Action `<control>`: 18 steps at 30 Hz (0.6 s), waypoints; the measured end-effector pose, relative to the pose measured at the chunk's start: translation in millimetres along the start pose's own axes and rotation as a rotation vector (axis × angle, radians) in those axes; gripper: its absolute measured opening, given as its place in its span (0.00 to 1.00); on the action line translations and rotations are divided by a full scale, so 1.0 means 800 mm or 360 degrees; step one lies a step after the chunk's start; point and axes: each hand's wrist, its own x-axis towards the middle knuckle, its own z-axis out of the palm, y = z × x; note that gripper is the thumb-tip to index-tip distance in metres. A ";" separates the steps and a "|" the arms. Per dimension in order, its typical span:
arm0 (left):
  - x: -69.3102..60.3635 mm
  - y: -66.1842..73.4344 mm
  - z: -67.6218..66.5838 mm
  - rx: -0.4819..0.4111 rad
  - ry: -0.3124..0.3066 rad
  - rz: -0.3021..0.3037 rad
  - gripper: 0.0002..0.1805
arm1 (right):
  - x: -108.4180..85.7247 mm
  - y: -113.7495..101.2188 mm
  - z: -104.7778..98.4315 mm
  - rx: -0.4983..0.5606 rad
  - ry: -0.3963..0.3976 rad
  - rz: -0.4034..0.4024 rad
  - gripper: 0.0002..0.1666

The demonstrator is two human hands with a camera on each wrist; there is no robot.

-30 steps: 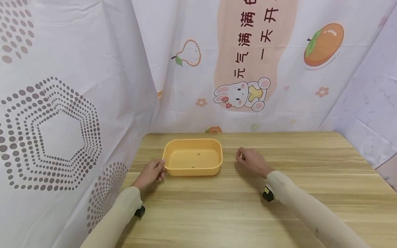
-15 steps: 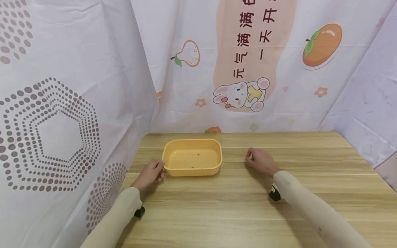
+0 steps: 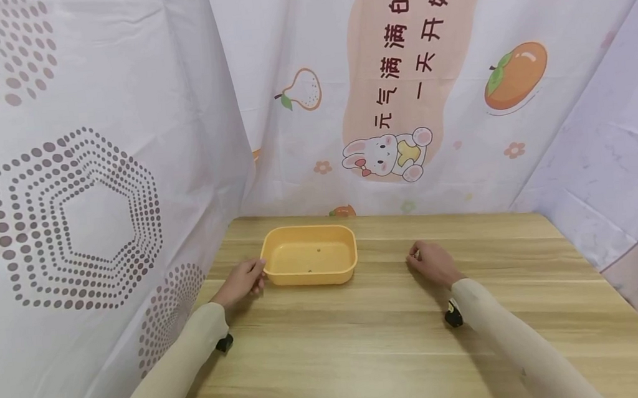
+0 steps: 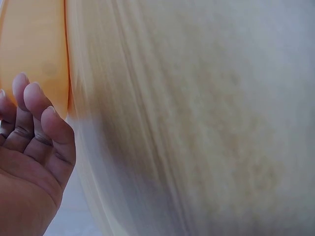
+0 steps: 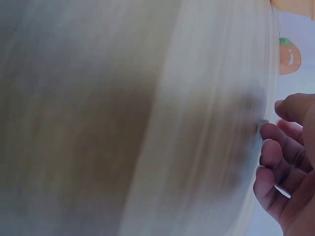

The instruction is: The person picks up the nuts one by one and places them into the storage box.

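Note:
A yellow rectangular tray (image 3: 311, 279) stands on the wooden table. My left hand (image 3: 241, 281) grips its left end, thumb at the rim and fingers outside the wall. In the left wrist view the fingers (image 4: 56, 125) curl against the orange-looking tray (image 4: 37, 44); the thumb is out of frame. Two tiny pieces lie in the tray, one near the middle (image 3: 318, 250). Right of the tray, my right hand (image 3: 432, 264) is low over the table with curled fingers. By its fingertips is a tiny dark piece (image 5: 264, 122); whether they pinch it or only touch it is unclear.
The wooden tabletop (image 3: 337, 360) extends in front of and beyond both hands. A printed cloth (image 3: 304, 150) hangs along the back edge, and a dotted white cloth (image 3: 190, 140) borders the left side. Black wrist devices sit under both sleeves.
My right hand has moved steadily to the right, away from the tray, its fingers still curled. The left hand and the tray have stayed in place. The head view has shifted slightly.

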 end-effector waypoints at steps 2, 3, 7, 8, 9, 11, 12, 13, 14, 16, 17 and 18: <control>-0.001 0.000 0.000 0.0006 0.0007 -0.0005 0.27 | -0.002 0.004 -0.001 0.0006 0.0001 0.0015 0.12; -0.001 0.000 0.001 0.0008 0.0009 -0.0004 0.27 | -0.002 0.005 -0.001 0.0007 0.0003 0.0020 0.13; -0.002 0.001 0.001 0.0011 0.0010 0.0000 0.27 | -0.005 0.008 -0.003 0.0034 0.0005 0.0023 0.14; -0.002 0.001 0.001 0.0013 0.0012 -0.0002 0.27 | -0.005 0.009 -0.003 0.0040 0.0004 0.0023 0.14; -0.002 0.002 0.001 0.0013 0.0012 -0.0003 0.27 | -0.005 0.009 -0.004 0.0046 0.0003 0.0027 0.14; -0.002 0.003 0.001 0.0019 0.0014 -0.0008 0.27 | -0.007 0.010 -0.005 0.0063 -0.0004 0.0027 0.14; -0.003 0.003 0.001 0.0023 0.0014 -0.0010 0.27 | -0.007 0.010 -0.005 0.0066 -0.0006 0.0031 0.13; -0.003 0.004 0.001 0.0027 0.0015 -0.0009 0.27 | -0.008 0.011 -0.005 0.0072 -0.0008 0.0029 0.13; -0.003 0.004 0.001 0.0032 0.0016 -0.0007 0.27 | -0.008 0.011 -0.005 0.0076 -0.0013 0.0026 0.13; -0.004 0.004 0.001 0.0031 0.0014 -0.0007 0.27 | -0.009 0.013 -0.005 0.0078 -0.0011 0.0022 0.13; -0.003 0.004 0.001 0.0030 0.0013 -0.0006 0.27 | -0.009 0.014 -0.004 0.0079 -0.0008 0.0020 0.13; -0.003 0.003 0.002 0.0023 0.0012 -0.0008 0.27 | -0.009 0.015 -0.004 0.0079 -0.0007 0.0021 0.13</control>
